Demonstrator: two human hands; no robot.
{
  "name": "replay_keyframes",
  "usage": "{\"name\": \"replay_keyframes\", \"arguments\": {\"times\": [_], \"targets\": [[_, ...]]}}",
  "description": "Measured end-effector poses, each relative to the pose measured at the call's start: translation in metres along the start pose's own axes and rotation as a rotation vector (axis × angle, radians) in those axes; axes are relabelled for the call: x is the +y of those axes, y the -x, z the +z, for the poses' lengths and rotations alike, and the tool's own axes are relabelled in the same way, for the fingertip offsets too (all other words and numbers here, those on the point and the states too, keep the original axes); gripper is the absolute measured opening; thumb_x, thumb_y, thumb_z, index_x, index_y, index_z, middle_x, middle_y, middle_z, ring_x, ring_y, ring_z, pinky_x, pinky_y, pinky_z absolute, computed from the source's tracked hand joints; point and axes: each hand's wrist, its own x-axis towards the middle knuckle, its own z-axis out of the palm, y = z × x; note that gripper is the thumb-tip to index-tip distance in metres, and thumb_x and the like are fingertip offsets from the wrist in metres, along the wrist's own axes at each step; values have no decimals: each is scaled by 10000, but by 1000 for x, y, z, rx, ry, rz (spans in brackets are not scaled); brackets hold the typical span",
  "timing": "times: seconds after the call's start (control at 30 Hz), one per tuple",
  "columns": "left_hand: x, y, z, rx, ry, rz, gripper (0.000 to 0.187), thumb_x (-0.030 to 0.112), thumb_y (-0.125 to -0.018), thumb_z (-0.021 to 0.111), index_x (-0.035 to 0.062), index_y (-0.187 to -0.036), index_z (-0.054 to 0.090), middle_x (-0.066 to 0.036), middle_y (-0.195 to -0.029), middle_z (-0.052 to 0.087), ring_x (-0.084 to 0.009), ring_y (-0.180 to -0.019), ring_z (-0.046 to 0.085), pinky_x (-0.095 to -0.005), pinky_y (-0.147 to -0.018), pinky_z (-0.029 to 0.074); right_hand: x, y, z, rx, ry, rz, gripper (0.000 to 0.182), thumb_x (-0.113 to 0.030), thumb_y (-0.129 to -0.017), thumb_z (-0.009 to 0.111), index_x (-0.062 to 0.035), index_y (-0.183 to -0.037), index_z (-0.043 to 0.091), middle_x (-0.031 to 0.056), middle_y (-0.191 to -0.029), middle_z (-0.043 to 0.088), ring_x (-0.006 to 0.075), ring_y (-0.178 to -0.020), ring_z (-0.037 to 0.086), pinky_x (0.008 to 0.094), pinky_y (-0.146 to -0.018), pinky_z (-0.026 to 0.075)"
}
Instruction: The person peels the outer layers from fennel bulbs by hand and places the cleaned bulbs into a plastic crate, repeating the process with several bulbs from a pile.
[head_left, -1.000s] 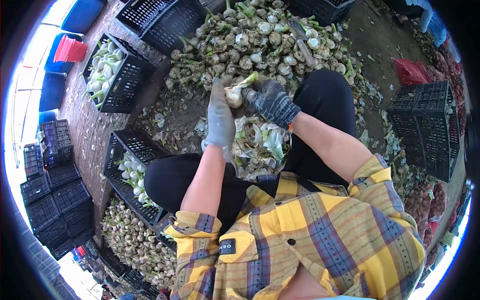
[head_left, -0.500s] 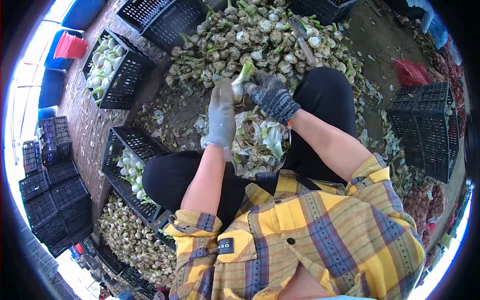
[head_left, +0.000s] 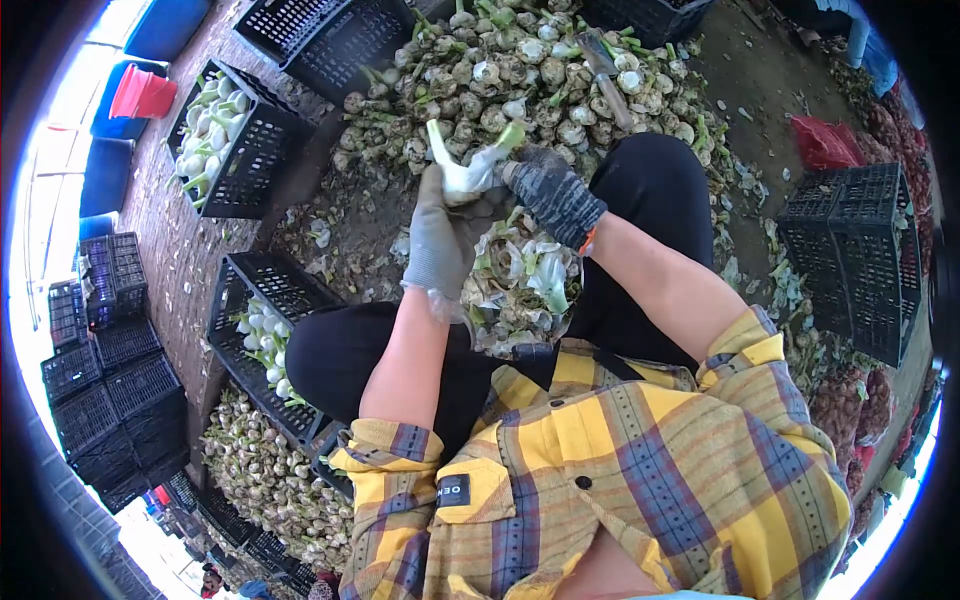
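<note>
My left hand (head_left: pixel 438 235), in a pale work glove, is closed around a white garlic bulb (head_left: pixel 463 178) with a short cut stem pointing up. My right hand (head_left: pixel 550 195), in a dark grey knit glove, pinches an outer skin layer (head_left: pixel 490 158) that is spread away to the right of the bulb, with a piece of green stem at its tip. Below the hands, between my knees, lies a heap of peeled-off skins (head_left: pixel 545 280). Beyond the hands is a large pile of unpeeled, soil-stained garlic bulbs (head_left: pixel 480 85). A flat blade with a wooden handle (head_left: pixel 607 95) rests on that pile.
Black crates holding clean white bulbs stand on the left, one upper crate (head_left: pixel 250 150) and one by my left knee (head_left: pixel 270 390). Another garlic heap (head_left: pixel 270 480) is at lower left. Stacked black crates (head_left: pixel 855 260) and a red mesh sack (head_left: pixel 825 143) are at right.
The outer layer with its green stem is now pulled apart from the bulb, to the right. The left hand has tilted and shifted slightly left, and the bulb's white stem shows.
</note>
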Motion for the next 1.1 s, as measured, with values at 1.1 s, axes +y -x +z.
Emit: {"name": "replay_keyframes", "arguments": {"times": [1.1], "targets": [[5, 6, -14, 170, -442, 479, 578, 537, -906, 418, -6, -945, 614, -24, -737, 593, -84, -618, 531, -216, -572, 416, -15, 2, 10, -347, 15, 297, 499, -485, -820, 592, -28, -1016, 629, 112, -775, 642, 126, -607, 620, 273, -541, 492]]}}
